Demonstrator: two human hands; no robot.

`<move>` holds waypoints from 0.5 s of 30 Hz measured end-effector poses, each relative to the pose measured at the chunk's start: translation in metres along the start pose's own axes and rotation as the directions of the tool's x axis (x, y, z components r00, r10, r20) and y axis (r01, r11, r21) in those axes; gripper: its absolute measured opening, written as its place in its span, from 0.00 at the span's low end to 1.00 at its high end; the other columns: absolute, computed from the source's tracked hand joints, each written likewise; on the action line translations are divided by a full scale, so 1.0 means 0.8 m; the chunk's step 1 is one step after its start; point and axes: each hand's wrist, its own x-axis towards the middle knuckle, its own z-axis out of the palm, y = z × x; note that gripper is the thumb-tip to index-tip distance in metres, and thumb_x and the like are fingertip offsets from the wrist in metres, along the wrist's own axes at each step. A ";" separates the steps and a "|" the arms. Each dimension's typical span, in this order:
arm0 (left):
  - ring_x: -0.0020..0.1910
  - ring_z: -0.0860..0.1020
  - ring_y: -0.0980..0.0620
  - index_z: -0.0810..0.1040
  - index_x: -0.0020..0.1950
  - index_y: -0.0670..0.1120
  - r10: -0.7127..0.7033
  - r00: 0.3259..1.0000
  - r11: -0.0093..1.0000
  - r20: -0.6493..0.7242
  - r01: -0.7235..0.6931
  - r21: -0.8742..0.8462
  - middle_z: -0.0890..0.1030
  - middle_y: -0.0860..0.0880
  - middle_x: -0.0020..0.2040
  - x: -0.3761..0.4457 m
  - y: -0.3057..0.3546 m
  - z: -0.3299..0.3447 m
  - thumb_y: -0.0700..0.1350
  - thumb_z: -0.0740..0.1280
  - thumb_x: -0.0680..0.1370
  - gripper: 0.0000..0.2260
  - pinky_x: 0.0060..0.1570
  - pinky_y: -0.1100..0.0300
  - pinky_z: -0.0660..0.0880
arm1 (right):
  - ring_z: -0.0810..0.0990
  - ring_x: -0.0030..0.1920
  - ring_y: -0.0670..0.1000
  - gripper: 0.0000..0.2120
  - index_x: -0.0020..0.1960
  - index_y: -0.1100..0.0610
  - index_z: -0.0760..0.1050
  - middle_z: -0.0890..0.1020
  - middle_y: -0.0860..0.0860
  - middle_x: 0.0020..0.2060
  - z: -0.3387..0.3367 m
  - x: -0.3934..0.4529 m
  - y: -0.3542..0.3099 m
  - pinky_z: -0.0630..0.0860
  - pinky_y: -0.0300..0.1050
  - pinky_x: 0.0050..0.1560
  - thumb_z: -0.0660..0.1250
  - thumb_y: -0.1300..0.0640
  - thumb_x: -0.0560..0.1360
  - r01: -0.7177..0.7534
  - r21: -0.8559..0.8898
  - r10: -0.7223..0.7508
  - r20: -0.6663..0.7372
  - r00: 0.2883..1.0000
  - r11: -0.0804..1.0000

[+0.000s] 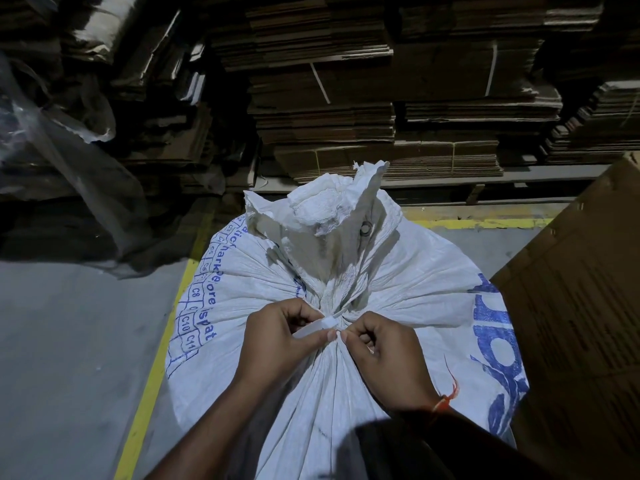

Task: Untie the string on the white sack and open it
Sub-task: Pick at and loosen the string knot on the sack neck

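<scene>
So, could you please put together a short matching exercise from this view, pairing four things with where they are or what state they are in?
Things:
1. white sack
2. string
3. flattened cardboard stacks
4. yellow floor line

Places or states:
A. running along the floor to the left of the sack
B. piled behind the sack
C. neck gathered and tied shut
D. pinched at the knot by the left hand, with the right hand beside it

Pairs: 1-C, 2-D, 3-B, 4-A
</scene>
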 end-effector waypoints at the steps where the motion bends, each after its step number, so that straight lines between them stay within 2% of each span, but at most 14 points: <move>1: 0.35 0.82 0.61 0.88 0.39 0.49 -0.001 1.000 1.000 0.000 0.001 -0.002 0.88 0.51 0.37 0.000 0.000 0.000 0.46 0.86 0.65 0.10 0.37 0.67 0.76 | 0.81 0.34 0.45 0.09 0.39 0.52 0.80 0.83 0.46 0.30 0.001 0.000 0.000 0.77 0.46 0.37 0.73 0.50 0.75 0.003 0.000 -0.003 -0.001 1.000 1.000; 7: 0.33 0.80 0.63 0.87 0.38 0.47 -0.008 1.000 1.000 0.003 0.008 -0.022 0.88 0.50 0.36 -0.002 0.002 0.000 0.45 0.86 0.65 0.10 0.35 0.70 0.74 | 0.80 0.34 0.46 0.10 0.38 0.52 0.80 0.82 0.46 0.29 0.003 -0.002 -0.002 0.75 0.44 0.35 0.73 0.50 0.75 0.017 -0.017 -0.017 -0.014 1.000 1.000; 11: 0.31 0.78 0.63 0.87 0.38 0.46 -0.030 1.000 0.998 -0.003 0.030 -0.048 0.85 0.53 0.32 -0.003 0.004 0.000 0.43 0.86 0.65 0.10 0.33 0.71 0.73 | 0.78 0.31 0.44 0.09 0.38 0.52 0.79 0.81 0.46 0.28 0.000 -0.002 -0.004 0.73 0.41 0.34 0.74 0.51 0.75 0.018 -0.006 -0.018 0.011 1.000 1.000; 15: 0.27 0.75 0.64 0.86 0.37 0.43 -0.062 0.998 0.994 -0.009 0.061 -0.091 0.82 0.54 0.27 -0.003 0.006 0.001 0.38 0.85 0.65 0.09 0.29 0.72 0.70 | 0.83 0.32 0.45 0.03 0.40 0.53 0.81 0.84 0.47 0.31 -0.011 -0.002 -0.003 0.80 0.40 0.37 0.74 0.56 0.72 -0.016 0.068 0.009 0.105 0.994 0.998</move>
